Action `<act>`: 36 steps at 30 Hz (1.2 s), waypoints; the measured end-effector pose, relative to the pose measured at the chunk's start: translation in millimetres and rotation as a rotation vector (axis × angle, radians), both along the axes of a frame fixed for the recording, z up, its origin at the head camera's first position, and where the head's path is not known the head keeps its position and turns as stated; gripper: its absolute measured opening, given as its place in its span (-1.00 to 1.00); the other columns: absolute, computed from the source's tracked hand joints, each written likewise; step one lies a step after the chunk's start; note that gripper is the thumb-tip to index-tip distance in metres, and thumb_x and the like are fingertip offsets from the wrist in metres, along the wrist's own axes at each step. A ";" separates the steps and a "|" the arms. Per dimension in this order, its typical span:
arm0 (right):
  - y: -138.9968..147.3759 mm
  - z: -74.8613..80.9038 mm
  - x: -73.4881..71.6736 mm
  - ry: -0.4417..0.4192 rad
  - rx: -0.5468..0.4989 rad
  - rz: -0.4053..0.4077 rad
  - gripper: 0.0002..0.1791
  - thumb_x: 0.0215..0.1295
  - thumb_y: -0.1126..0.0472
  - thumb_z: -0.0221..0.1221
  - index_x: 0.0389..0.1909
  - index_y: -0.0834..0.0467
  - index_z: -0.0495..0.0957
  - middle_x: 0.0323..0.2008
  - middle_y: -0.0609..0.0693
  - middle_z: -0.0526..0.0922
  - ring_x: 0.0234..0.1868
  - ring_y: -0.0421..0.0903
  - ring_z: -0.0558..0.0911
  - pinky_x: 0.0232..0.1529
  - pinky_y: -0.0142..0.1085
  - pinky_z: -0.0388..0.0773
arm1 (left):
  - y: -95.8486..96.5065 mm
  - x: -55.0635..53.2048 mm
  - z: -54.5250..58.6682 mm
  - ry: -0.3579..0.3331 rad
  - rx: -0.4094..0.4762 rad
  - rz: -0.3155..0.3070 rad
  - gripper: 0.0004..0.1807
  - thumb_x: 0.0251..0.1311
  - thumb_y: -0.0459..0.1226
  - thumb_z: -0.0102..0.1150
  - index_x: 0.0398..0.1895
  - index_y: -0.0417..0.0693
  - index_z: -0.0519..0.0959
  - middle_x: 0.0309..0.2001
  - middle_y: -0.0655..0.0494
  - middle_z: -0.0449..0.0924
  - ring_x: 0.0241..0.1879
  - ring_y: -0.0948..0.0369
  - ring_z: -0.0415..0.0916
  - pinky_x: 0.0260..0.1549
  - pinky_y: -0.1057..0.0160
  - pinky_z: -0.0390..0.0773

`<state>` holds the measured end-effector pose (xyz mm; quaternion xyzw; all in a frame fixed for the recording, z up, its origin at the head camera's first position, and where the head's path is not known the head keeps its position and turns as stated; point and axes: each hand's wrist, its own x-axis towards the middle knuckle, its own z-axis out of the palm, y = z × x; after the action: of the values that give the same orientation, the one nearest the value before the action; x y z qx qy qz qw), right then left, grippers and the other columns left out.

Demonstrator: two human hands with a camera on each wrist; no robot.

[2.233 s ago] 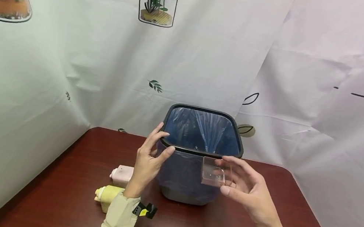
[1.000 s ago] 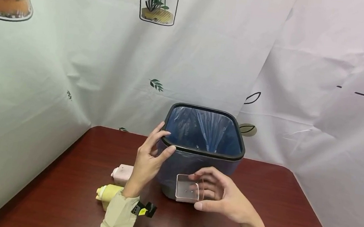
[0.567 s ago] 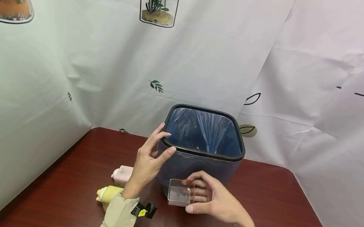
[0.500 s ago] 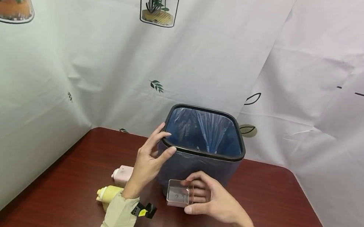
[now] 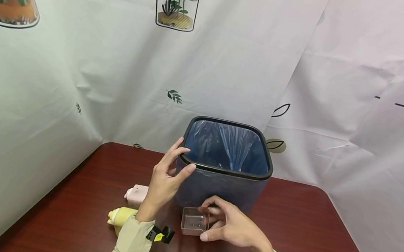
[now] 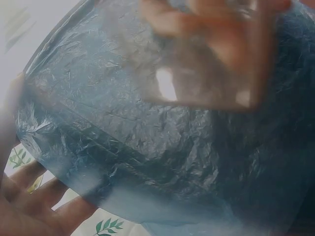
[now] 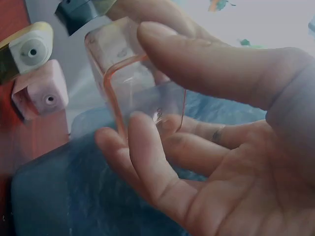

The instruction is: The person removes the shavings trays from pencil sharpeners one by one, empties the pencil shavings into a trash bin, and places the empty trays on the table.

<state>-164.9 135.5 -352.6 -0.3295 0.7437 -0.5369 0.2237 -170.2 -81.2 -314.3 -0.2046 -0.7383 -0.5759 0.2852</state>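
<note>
My left hand (image 5: 164, 181) holds the near left corner of a lined trash bin (image 5: 222, 190), its thumb at the front of the black rim and its fingers along the left side. The blue plastic liner (image 6: 162, 142) fills much of the left wrist view. My right hand (image 5: 232, 225) pinches a small clear plastic box (image 5: 193, 222) by its right side, low in front of the bin. The box's open side, edged in orange tint, shows in the right wrist view, with the thumb (image 7: 197, 64) above and the fingers below. It appears blurred in the left wrist view.
Left of the left forearm, a pink bottle-like container (image 5: 137, 195) and a yellow one (image 5: 122, 216) lie on the red-brown table (image 5: 67, 210). White printed cloth (image 5: 230, 63) encloses the table's back and sides.
My right hand has carried the clear box left and down, from beside the bin's rim to low in front of it, and the box has tilted. The left hand stays at the bin's corner.
</note>
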 end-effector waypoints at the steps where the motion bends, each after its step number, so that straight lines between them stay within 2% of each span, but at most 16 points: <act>1: -0.1 -1.4 -1.1 -0.007 0.003 0.001 -0.43 0.00 0.23 0.35 0.03 0.18 0.32 -0.06 0.12 0.58 -0.18 0.04 0.62 -0.25 -0.29 0.55 | 0.0 0.0 -0.1 0.000 0.001 -0.001 -0.58 0.14 -0.33 0.18 0.10 -0.02 0.43 0.37 -0.01 0.12 0.27 0.12 0.21 -0.12 0.01 0.49; 7: -3.6 -9.0 -4.4 -0.028 0.017 0.025 -0.43 -0.02 0.24 0.36 0.02 0.22 0.33 -0.18 0.18 0.61 -0.19 0.04 0.63 -0.27 -0.30 0.56 | -0.2 -0.3 -0.5 -0.001 -0.002 0.001 -0.58 0.14 -0.33 0.18 0.10 -0.02 0.44 0.37 0.01 0.12 0.27 0.12 0.21 -0.10 0.02 0.48; 12: -9.8 -14.0 -4.7 0.000 0.093 0.029 -0.43 -0.07 0.24 0.38 -0.03 0.22 0.35 -0.33 0.12 0.64 -0.29 -0.08 0.64 -0.34 -0.36 0.53 | -1.1 0.5 0.0 -0.005 0.000 -0.002 -0.59 0.14 -0.33 0.18 0.10 -0.02 0.44 0.37 0.05 0.11 0.27 0.13 0.20 -0.11 0.02 0.49; 17: -15.4 -19.7 -3.8 0.059 0.188 0.041 -0.46 -0.11 0.22 0.40 -0.09 0.19 0.37 -0.48 -0.01 0.62 -0.48 -0.24 0.58 -0.48 -0.42 0.46 | -1.6 1.3 0.3 -0.016 0.003 -0.004 -0.58 0.14 -0.33 0.18 0.10 0.00 0.43 0.38 0.07 0.11 0.28 0.13 0.19 -0.07 -0.01 0.47; 22: -20.2 -26.7 -2.7 0.112 0.291 0.054 -0.51 -0.13 0.19 0.40 -0.16 0.10 0.39 -0.60 -0.18 0.55 -0.60 -0.30 0.48 -0.59 -0.45 0.38 | -0.5 0.2 -1.7 -0.015 -0.006 -0.004 -0.57 0.14 -0.32 0.18 0.11 -0.01 0.43 0.38 0.07 0.11 0.27 0.14 0.21 -0.06 -0.01 0.46; 29: -24.8 -32.5 -2.9 0.187 0.438 0.016 -0.51 -0.14 0.10 0.41 -0.18 0.01 0.39 -0.52 -0.21 0.58 -0.51 -0.31 0.50 -0.49 -0.42 0.42 | -0.1 -0.1 -1.6 -0.010 -0.006 -0.004 -0.57 0.14 -0.32 0.19 0.11 0.01 0.43 0.37 0.05 0.11 0.27 0.13 0.22 -0.05 -0.03 0.45; 36: -28.1 -36.2 -5.5 0.233 0.564 -0.038 -0.50 -0.17 0.00 0.42 -0.19 -0.06 0.40 -0.46 -0.22 0.47 -0.41 -0.28 0.40 -0.43 -0.39 0.38 | -1.2 0.3 0.3 -0.003 0.014 -0.022 -0.58 0.14 -0.35 0.18 0.10 -0.04 0.43 0.37 0.00 0.11 0.28 0.09 0.20 -0.10 -0.03 0.48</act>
<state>-170.4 107.4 -388.8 -0.2997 0.8902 -0.2717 0.2093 -170.0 -82.4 -314.1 -0.2097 -0.7325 -0.5845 0.2791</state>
